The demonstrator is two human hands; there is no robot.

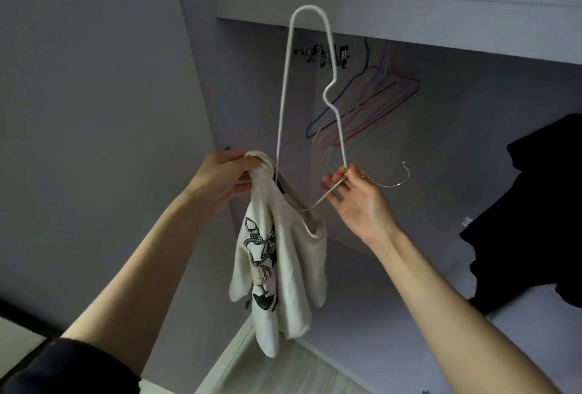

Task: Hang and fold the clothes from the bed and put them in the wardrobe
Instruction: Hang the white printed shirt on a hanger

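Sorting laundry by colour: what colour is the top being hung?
Cream top with a black-and-pink print, head view.

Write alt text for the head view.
A person's left hand grips a cream printed top while the right hand pinches a white wire hanger threaded into it, before an open wardrobe holding coloured hangers.

At the centre of the frame, the small cream cotton top (283, 267) bore a printed figure in black, grey and pale pink. The thin white coated wire hanger (285, 85) ended in a bare silver hook. Behind it, right of centre, the bundle of thin wire hangers (371, 104) showed blue, pink and orange. The black garment (529, 204) at the right edge was plain. The wardrobe walls (94, 78) looked pale lilac-grey.
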